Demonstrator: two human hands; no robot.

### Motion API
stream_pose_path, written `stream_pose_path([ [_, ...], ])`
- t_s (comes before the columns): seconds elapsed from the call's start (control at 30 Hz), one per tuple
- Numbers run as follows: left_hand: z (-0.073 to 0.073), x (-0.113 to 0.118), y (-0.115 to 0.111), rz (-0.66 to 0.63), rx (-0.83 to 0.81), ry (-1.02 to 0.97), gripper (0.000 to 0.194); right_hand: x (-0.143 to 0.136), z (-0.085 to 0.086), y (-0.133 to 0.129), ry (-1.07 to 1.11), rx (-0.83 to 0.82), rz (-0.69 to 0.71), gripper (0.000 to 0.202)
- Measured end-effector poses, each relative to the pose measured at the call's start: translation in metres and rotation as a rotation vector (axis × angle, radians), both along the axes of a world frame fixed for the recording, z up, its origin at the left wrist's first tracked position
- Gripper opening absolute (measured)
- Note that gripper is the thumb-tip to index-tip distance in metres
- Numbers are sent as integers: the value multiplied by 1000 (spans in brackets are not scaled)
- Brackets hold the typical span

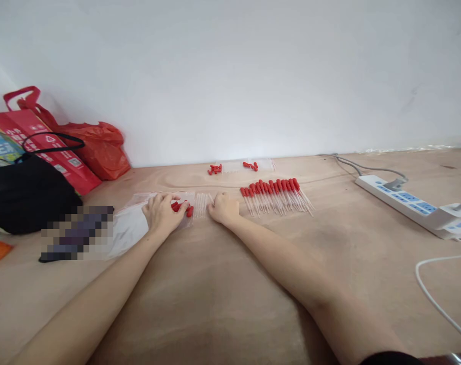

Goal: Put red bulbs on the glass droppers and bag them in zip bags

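Observation:
My left hand rests over a flat clear plastic bag, its fingers apart and its thumb beside several red rubber dropper bulbs. A row of thin clear dropper tubes lies between my two hands. My right hand is closed at the right end of that row, fingers curled in. What it pinches, if anything, is hidden. To its right, several droppers with red bulbs fitted lie side by side, bulbs toward the wall and clear tips toward me.
Near the wall lie more red bulbs and a small clear bag. A white power strip with cables is at right. A black bag, a red plastic bag and a blurred dark object stand or lie at left.

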State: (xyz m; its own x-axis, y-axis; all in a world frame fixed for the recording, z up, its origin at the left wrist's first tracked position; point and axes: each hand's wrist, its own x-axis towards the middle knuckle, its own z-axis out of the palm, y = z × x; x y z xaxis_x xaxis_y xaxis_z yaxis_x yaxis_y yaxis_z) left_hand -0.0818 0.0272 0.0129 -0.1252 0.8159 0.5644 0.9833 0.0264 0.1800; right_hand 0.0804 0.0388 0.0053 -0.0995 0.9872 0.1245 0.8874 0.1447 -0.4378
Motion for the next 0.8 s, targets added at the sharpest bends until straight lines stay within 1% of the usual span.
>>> stream_pose_path([
  [0.17,0,4,2,21,-114,30,32,-6,-2,4,-44,1,13,30],
  [0.33,0,8,6,37,-117,74,24,-3,-5,2,-55,-2,3,28],
  [0.47,-1,8,6,17,-104,71,19,10,-4,-13,-17,72,-10,33],
  [0.6,0,7,6,2,-72,37,17,34,-6,-37,59,141,67,27],
  [0.7,1,8,4,-24,-7,-8,14,63,-13,-54,139,230,170,19],
  [0.77,2,13,0,-110,79,-47,11,88,-18,-63,211,295,251,14],
  [0.8,2,17,-3,-183,118,-72,9,101,-21,-67,248,324,272,12],
])
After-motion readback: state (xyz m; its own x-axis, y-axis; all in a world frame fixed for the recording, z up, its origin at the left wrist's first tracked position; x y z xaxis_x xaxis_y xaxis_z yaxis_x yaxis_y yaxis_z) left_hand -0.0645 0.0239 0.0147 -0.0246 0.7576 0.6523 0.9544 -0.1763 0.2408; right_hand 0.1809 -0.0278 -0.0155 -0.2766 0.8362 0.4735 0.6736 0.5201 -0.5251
